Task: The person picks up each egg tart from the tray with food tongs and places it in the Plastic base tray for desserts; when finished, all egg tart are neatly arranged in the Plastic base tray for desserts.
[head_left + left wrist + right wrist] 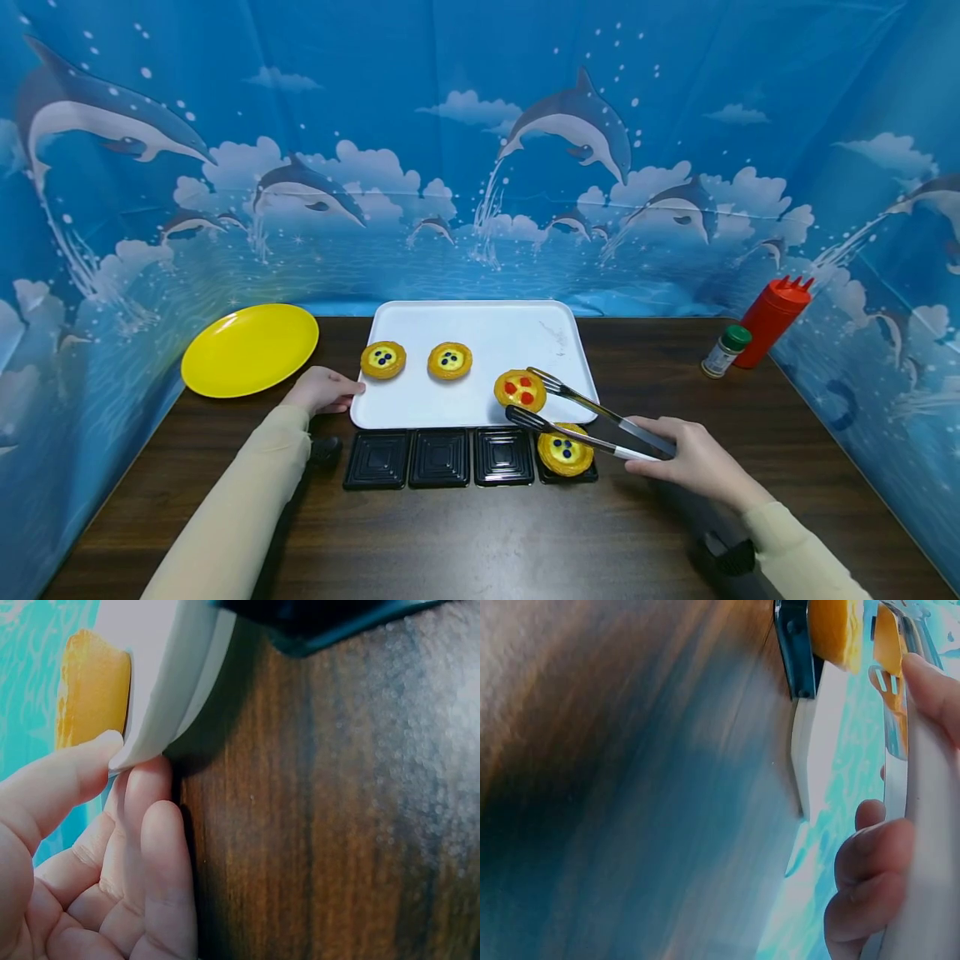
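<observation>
At the left front corner of the white tray (517,333), my left hand (324,389) pinches the rim, thumb above and fingers underneath. My right hand (693,458) grips metal tongs (532,419) by their handles. Spread apart, the tongs' dark tips lie on either side of an egg tart with red toppings (521,391) on the tray. Two tarts with dark blue toppings, a left one (383,359) and a middle one (450,360), also sit there. Another blue-topped tart (564,455) lies in the rightmost small black square dish, partly under the lower tong arm.
Three more black dishes (440,458) line the tray's front edge. A yellow plate (251,350) is at the back left. To the right stand a green-capped shaker (726,352) and a red squeeze bottle (773,323). A dolphin-print curtain (450,167) surrounds the dark wooden table (450,542).
</observation>
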`<state>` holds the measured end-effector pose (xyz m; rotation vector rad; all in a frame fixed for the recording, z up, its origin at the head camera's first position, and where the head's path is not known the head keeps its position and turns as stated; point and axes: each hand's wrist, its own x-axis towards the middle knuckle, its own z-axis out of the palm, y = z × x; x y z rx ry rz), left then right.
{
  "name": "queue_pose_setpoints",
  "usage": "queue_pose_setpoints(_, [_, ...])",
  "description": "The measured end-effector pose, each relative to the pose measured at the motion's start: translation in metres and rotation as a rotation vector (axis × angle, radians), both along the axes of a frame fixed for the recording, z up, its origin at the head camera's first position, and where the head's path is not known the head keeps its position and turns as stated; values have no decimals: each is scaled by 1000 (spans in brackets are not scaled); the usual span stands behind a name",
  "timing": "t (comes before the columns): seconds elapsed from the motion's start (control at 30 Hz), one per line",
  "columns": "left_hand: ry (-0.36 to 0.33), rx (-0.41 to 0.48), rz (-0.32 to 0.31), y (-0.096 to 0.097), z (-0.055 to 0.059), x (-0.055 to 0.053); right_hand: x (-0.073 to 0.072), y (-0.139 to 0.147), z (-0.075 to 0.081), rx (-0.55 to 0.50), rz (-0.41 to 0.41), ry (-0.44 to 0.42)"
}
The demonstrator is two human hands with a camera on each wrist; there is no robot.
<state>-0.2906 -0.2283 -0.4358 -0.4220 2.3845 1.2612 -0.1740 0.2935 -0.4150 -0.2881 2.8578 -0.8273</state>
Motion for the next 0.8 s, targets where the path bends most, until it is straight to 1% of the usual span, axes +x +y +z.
queue_pose_setpoints(0.2, [-13,2,4,-3,-3,-3,9,-3,2,-11,24,8])
queue_pose_setpoints(0.33, [-17,1,8,-3,-4,-3,14,-4,1,-11,20,-13])
queue_pose_setpoints(0.57, [-14,-1,4,-2,-4,-4,18,-4,0,-15,15,-56])
queue_pose_setpoints(0.8, [-8,1,3,-3,-5,-5,21,-4,-2,-13,20,-53])
